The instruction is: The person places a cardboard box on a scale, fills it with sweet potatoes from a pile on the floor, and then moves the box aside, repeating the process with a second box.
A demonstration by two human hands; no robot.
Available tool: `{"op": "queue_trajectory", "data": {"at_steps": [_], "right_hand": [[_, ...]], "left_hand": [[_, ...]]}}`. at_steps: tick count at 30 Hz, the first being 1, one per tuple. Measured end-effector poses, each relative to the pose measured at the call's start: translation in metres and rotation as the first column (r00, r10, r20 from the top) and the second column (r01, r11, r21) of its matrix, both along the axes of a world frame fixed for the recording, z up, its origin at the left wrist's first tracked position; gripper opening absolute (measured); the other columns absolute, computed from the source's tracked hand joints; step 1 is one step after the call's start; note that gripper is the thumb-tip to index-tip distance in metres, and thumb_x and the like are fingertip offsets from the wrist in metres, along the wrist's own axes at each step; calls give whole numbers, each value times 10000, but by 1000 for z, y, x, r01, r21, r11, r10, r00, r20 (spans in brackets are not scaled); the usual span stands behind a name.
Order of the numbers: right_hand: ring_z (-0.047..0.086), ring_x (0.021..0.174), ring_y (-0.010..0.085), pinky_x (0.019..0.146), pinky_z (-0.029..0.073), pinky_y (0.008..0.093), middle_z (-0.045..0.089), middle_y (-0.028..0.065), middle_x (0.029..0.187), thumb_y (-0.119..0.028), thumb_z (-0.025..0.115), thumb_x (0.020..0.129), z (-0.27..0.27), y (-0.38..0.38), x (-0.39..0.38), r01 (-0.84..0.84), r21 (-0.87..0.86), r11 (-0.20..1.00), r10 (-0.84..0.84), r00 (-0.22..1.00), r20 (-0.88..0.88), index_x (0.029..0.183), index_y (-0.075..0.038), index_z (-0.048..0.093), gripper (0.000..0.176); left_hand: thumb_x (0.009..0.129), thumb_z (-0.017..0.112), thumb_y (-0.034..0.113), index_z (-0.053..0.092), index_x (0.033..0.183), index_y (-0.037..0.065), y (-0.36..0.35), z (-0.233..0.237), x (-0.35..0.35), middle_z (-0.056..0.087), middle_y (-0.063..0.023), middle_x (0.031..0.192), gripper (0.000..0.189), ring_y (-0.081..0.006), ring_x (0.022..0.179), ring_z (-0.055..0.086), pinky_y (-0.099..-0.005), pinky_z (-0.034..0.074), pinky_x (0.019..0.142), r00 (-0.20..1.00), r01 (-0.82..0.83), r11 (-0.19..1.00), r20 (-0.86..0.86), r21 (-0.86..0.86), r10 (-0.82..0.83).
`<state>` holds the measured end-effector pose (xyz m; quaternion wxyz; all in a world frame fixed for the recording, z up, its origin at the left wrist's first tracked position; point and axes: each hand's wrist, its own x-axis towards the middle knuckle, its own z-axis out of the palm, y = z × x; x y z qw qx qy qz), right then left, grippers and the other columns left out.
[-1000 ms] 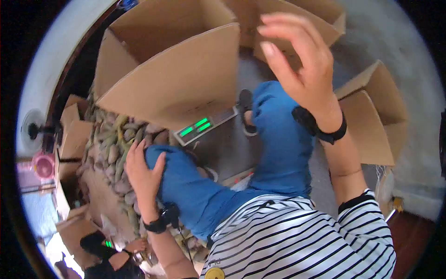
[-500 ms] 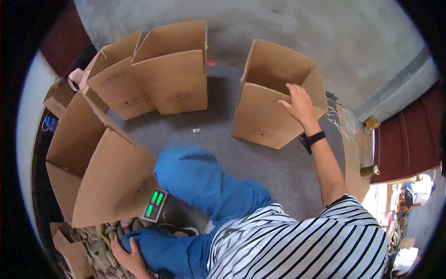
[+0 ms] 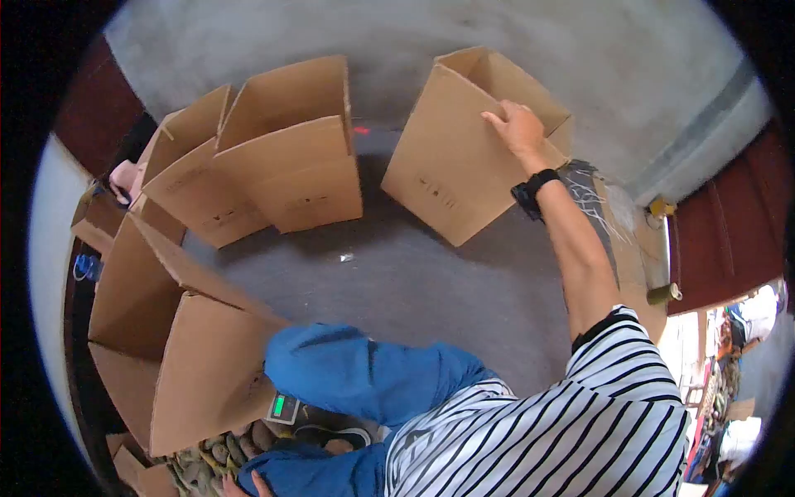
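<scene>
My right hand (image 3: 518, 132) grips the upper edge of an open cardboard box (image 3: 451, 157), fingers over the rim and inside, thumb on the outer wall. This box leans on the grey floor. A black watch (image 3: 534, 192) is on that wrist. At the bottom edge of the view, only part of my left hand (image 3: 248, 485) shows, its fingers apart against my blue-trousered leg beside a heap of greenish-brown lumpy produce (image 3: 217, 460). A scale with a lit green display (image 3: 284, 407) stands by my knee, partly hidden.
Two open cardboard boxes (image 3: 290, 178) stand side by side at the back left. A larger open box (image 3: 207, 364) is close at my left. White strings (image 3: 586, 199) lie by the wall at right, near a green roll (image 3: 662, 294). A small silvery scrap (image 3: 346, 258) lies mid-floor.
My right hand has closed on the box's rim; the box is tilted and shifted up and left. My left hand has dropped mostly out of view. The whole view has shifted slightly.
</scene>
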<state>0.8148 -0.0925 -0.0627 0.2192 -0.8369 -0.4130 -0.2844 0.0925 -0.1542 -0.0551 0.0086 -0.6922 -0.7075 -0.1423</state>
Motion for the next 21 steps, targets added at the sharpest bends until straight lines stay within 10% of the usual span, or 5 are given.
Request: {"op": "queue_trajectory", "data": {"at_steps": [13, 16, 21], "right_hand": [[550, 983, 292, 844, 442, 420, 615, 102, 1002, -254, 632, 825, -51, 86, -26, -370, -147, 917, 374, 928, -1, 976, -81, 597, 233], [537, 1068, 303, 887, 434, 413, 591, 135, 1105, -190, 620, 838, -29, 94, -55, -469, -66, 881, 474, 870, 139, 1065, -65, 596, 261], [609, 827, 256, 732, 478, 333, 633, 100, 881, -169, 615, 852, 70, 63, -220, -879, 85, 469, 853, 425, -302, 887, -29, 665, 153]], "left_hand": [[823, 672, 382, 558, 1198, -1, -10, -10, -22, 566, -226, 1194, 548, -377, 1112, 520, -445, 392, 972, 999, -20, 999, -40, 42, 21], [864, 619, 190, 438, 1306, -11, -20, -12, -44, 448, -197, 1330, 518, -317, 1244, 418, -396, 311, 1050, 961, -68, 998, 271, 15, 62], [938, 521, 210, 462, 1285, -10, 47, 38, -61, 490, -176, 1282, 416, -280, 1158, 490, -379, 361, 1004, 871, -231, 958, 475, 168, 127]]}}
